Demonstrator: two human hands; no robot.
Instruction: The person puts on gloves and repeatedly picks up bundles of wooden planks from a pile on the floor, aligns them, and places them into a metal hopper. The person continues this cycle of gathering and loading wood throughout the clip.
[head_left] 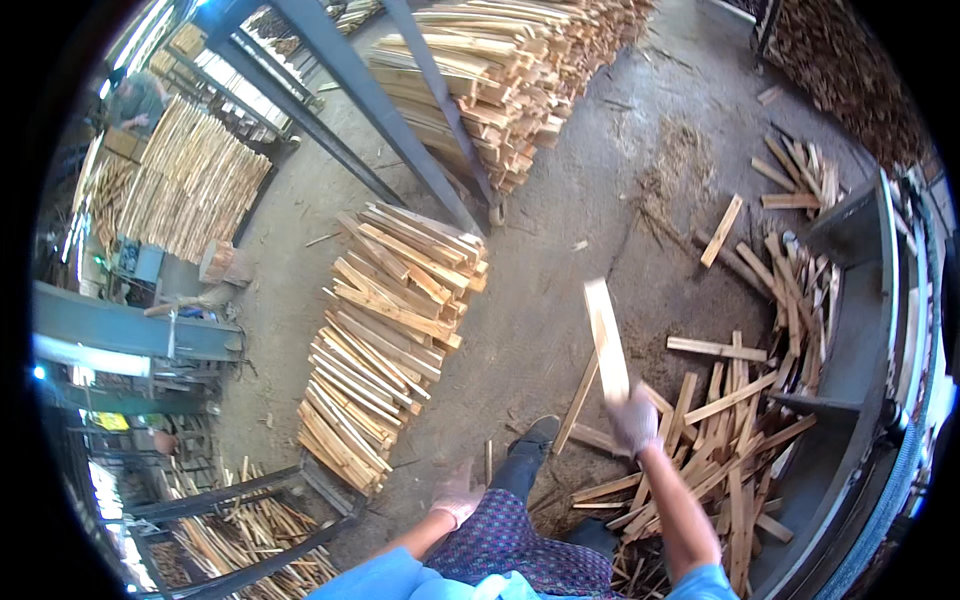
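We are standing on a concrete floor (pixel 560 250), looking down past a patterned garment and a dark boot (pixel 535 440). Our right hand (pixel 634 420), gloved, is clamping the lower end of a pale slat (pixel 606 340), which is rising upright with a slight tilt to the left, blurred, above a loose heap (pixel 720 460) of similar slats scattered on the floor at our right. Our left hand (pixel 456 494), also gloved, is hanging free near our knee, fingers loosely spread, holding nothing. Just ahead on the left, a neat stack (pixel 385 340) of slats is lying in rows. A larger pile (pixel 500 80) is sitting farther off behind slanting steel beams (pixel 350 80). At lower left, a metal crate (pixel 240 540) is holding more sticks.
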